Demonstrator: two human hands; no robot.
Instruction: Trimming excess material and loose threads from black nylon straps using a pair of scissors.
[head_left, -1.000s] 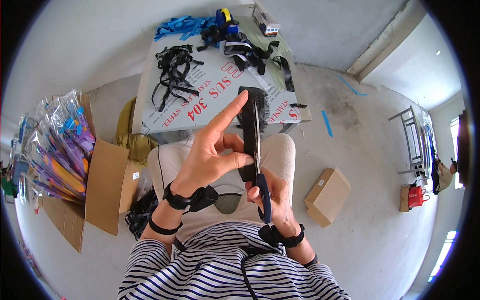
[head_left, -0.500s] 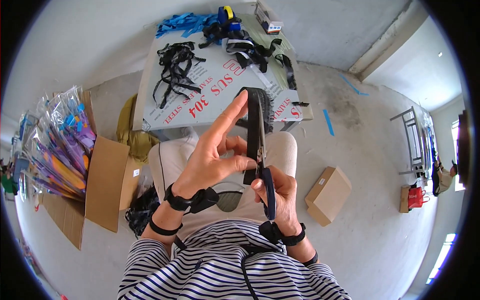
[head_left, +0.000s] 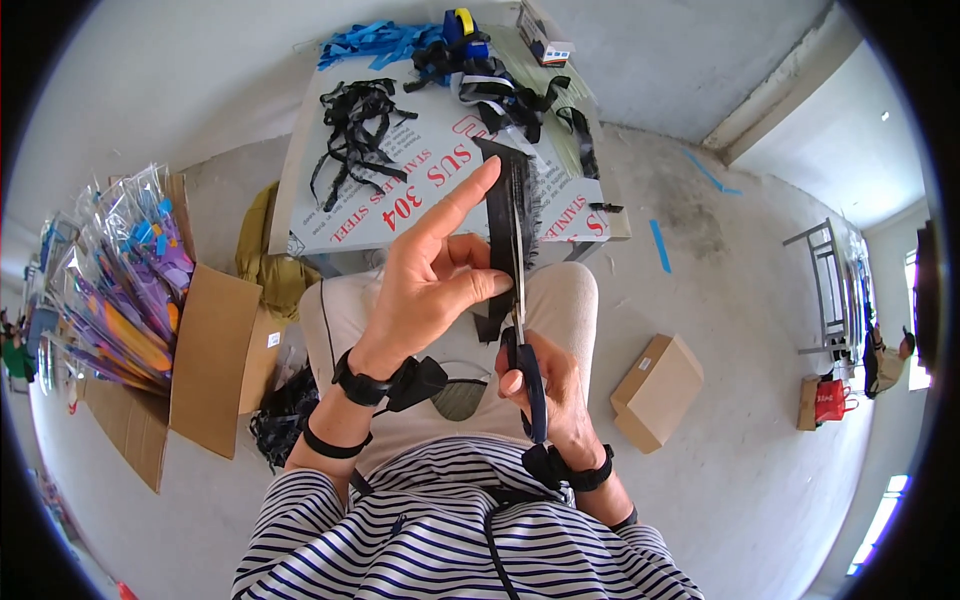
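Black fabric strip [head_left: 501, 225] is held up at the near edge of the counter [head_left: 432, 125], its far end over the top. The left hand [head_left: 415, 285] pinches it, index finger extended along it; the right hand [head_left: 563, 385] grips dark-handled scissors [head_left: 533, 385], blades along the strip's right side. Black strands [head_left: 357, 125] lie on the counter's left part, blue strips [head_left: 385, 42] along its far edge. Left of the counter stands an open carton [head_left: 212, 350].
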